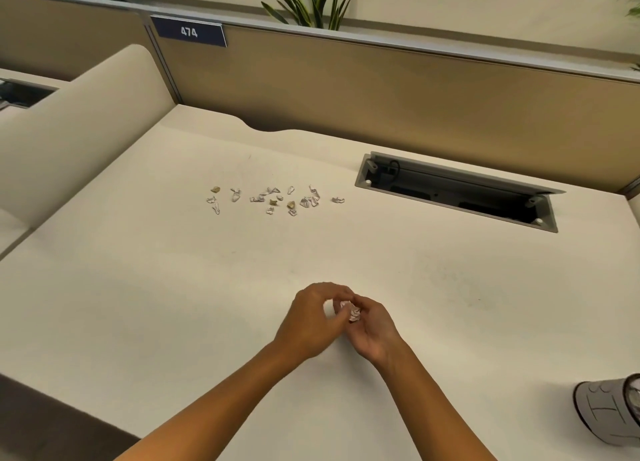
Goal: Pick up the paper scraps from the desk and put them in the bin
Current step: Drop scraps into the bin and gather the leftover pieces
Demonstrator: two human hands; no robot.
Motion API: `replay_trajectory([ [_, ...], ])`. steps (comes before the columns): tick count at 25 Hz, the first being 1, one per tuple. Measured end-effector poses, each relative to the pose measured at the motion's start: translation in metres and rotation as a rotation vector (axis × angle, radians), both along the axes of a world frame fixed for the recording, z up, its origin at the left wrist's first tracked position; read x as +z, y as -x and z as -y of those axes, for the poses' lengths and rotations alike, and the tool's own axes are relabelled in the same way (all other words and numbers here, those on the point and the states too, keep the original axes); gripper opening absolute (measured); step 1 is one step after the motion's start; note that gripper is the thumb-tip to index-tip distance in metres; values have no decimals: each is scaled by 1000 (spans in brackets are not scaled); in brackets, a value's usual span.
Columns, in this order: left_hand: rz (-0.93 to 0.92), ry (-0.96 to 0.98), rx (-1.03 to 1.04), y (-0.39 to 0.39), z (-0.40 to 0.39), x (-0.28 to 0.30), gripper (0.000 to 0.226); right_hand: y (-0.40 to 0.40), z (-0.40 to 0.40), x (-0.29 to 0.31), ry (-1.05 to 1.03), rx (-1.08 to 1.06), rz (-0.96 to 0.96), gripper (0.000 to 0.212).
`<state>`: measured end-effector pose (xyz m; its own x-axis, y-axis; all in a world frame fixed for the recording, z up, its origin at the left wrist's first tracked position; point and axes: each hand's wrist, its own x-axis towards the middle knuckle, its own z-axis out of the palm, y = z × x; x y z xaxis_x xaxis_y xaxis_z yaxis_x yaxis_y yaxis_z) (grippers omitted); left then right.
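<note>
While both hands, left hand [309,322] and right hand [372,329], pinch one wad [350,311], loosened fingers may drop it; scraps [273,199] lie well apart.

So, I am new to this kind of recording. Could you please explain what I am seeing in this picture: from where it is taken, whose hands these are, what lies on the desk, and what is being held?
There is no machine here. A person wears a wide-angle camera on the head, so this one picture looks forward and down at their own bare arms.

The left hand and the right hand meet over the near part of the pale desk. Together their fingers pinch a small crumpled paper wad.

Farther back on the desk lies a loose line of paper scraps, white and a few brownish. To their right is an open cable hatch set into the desk. A grey bin shows at the lower right edge. Behind stands a divider with a sign reading 474.
</note>
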<state>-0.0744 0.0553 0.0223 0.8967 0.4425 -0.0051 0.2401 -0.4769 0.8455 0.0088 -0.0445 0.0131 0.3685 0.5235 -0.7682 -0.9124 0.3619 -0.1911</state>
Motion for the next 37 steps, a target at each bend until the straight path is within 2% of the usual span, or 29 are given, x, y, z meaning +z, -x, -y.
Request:
replay_trajectory([
  [4,20,-38,278,-19,-85,-11,31,-16,-8,0,-2,-95,-37,18],
  [9,-243,-81,560,-53,-203,-42,79,-26,-16,-5,27,-114,-20,17],
  [12,-312,-50,675,-79,-246,-57,92,-31,-21,-7,47,-117,-5,18],
  [15,-278,-59,733,-101,-271,-66,87,-39,-23,-6,54,-129,14,19],
  [20,-236,-186,640,-131,-293,-73,81,-50,-20,-3,74,-145,56,20],
  [24,-426,-676,475,-134,-304,-71,54,-54,-15,-4,88,-132,67,21],
  [26,-484,-799,438,-130,-306,-65,47,-54,-13,-7,94,-135,69,22],
  [37,-500,-799,285,-101,-293,-63,23,-31,-20,-8,81,-91,32,19],
])
